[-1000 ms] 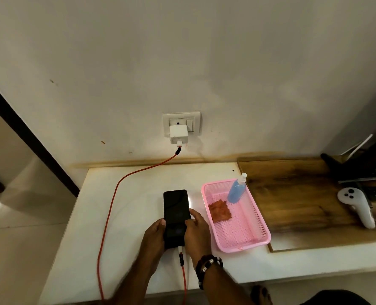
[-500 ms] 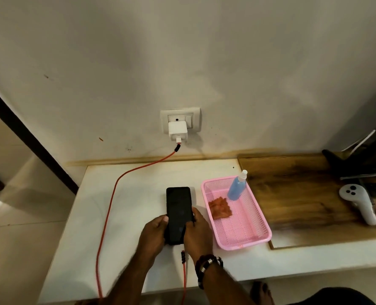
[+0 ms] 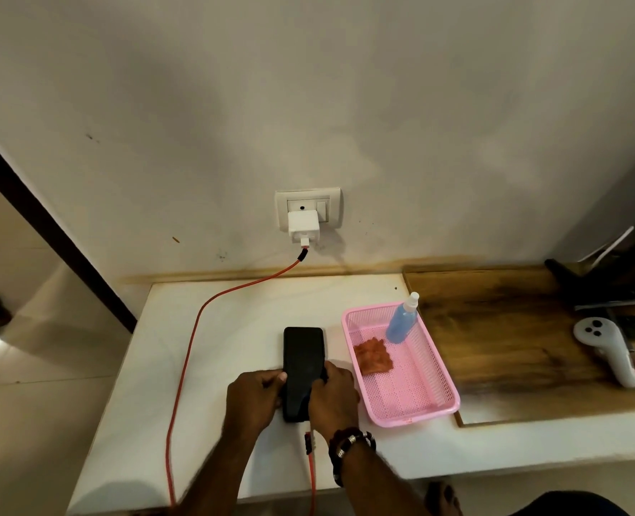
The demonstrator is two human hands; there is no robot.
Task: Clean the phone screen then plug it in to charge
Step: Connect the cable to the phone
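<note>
A black phone lies flat on the white counter, screen dark. My left hand grips its lower left edge and my right hand grips its lower right edge. A red charging cable runs from the white charger in the wall socket, loops left over the counter's front edge and comes back up to the phone's bottom end. An orange cloth and a blue spray bottle sit in the pink basket.
The pink basket stands just right of the phone. A wooden board covers the counter's right part, with a white controller and dark items at the far right. The floor drops away to the left.
The phone has been lowered flat onto the counter and shifted slightly right, both hands staying on its lower edges. The view has tilted a little.
</note>
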